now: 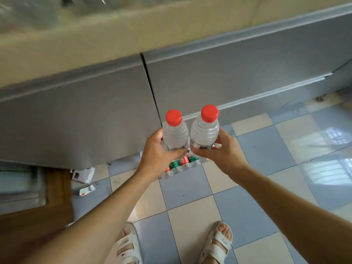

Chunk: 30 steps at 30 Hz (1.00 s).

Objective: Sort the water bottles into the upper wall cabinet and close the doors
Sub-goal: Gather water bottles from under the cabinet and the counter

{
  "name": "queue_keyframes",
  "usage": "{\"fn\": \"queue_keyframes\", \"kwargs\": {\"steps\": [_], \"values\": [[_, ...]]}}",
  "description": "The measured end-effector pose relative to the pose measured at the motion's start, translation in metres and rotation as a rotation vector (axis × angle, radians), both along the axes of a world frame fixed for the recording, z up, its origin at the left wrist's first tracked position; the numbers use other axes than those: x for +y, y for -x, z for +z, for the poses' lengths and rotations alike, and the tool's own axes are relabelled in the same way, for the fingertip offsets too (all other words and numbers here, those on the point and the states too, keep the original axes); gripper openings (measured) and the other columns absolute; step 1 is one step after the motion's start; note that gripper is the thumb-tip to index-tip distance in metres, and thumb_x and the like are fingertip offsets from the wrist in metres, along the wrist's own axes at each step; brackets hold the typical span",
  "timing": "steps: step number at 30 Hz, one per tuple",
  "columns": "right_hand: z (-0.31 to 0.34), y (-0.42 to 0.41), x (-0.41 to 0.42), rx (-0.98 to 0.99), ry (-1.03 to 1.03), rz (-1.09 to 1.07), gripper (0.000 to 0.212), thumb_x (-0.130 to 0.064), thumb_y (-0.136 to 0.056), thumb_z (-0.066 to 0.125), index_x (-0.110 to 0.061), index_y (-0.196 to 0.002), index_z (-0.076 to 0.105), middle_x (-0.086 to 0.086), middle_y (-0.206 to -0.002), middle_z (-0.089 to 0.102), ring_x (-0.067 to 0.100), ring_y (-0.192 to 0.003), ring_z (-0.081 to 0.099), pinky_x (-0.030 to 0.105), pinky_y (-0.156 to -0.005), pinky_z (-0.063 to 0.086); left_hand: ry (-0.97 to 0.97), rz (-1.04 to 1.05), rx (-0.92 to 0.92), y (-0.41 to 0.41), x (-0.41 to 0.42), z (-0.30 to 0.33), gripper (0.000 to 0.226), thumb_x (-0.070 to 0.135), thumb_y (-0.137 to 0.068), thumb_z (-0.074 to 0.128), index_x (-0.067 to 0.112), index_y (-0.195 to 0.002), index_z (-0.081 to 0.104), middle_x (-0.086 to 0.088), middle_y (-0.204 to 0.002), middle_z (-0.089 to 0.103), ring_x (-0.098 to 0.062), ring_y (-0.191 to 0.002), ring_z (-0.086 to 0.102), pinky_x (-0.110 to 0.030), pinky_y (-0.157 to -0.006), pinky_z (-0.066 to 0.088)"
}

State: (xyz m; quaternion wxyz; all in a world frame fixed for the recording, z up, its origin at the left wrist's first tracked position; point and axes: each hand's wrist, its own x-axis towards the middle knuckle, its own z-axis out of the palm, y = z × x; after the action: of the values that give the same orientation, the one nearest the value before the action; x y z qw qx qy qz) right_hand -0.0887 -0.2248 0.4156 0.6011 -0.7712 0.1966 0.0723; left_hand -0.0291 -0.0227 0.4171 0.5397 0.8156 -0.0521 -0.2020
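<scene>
While each hand grips one bottle low, left hand [159,147] wrapped round the left bottle [174,133], right hand [219,149] round the right bottle [204,131], slip risk on lifting: held above the floor pack [181,165]; upper cabinet unseen.

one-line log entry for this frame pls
left hand: holds left bottle upright | right hand: holds right bottle upright | bottle pack: on floor below | wall cabinet: not in view
</scene>
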Motion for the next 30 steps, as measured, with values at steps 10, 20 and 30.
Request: {"fn": "queue_keyframes", "kwargs": {"steps": [10, 20, 30], "values": [[0.256, 0.005, 0.061, -0.123, -0.024, 0.046, 0.057, -0.028, -0.069, 0.094, -0.038, -0.117, 0.064, -0.018, -0.111, 0.074, 0.002, -0.104, 0.070, 0.021, -0.084, 0.058, 0.201, 0.048, -0.145, -0.005, 0.072, 0.245, 0.059, 0.050, -0.058, 0.092, 0.041, -0.111, 0.069, 0.017, -0.111, 0.074, -0.002, -0.107, 0.067, -0.023, -0.093, 0.052], [0.481, -0.088, 0.163, -0.512, 0.030, 0.001, 0.054, -0.022, -0.068, 0.091, -0.024, -0.116, 0.067, -0.007, -0.104, 0.078, 0.009, -0.100, 0.072, 0.021, -0.079, 0.057, 0.382, 0.009, -0.438, -0.098, 0.169, 0.485, 0.054, 0.029, -0.063, 0.091, 0.027, -0.112, 0.069, 0.009, -0.103, 0.077, -0.006, -0.094, 0.073, -0.014, -0.073, 0.054], [0.654, -0.159, 0.194, -0.789, 0.029, 0.042, 0.061, -0.047, -0.059, 0.087, -0.033, -0.116, 0.067, -0.011, -0.111, 0.076, 0.011, -0.107, 0.070, 0.040, -0.095, 0.055, 0.484, 0.173, -0.677, -0.146, 0.199, 0.659, 0.038, 0.019, -0.075, 0.088, 0.022, -0.111, 0.073, 0.008, -0.100, 0.078, -0.009, -0.094, 0.074, -0.019, -0.075, 0.057]]}}
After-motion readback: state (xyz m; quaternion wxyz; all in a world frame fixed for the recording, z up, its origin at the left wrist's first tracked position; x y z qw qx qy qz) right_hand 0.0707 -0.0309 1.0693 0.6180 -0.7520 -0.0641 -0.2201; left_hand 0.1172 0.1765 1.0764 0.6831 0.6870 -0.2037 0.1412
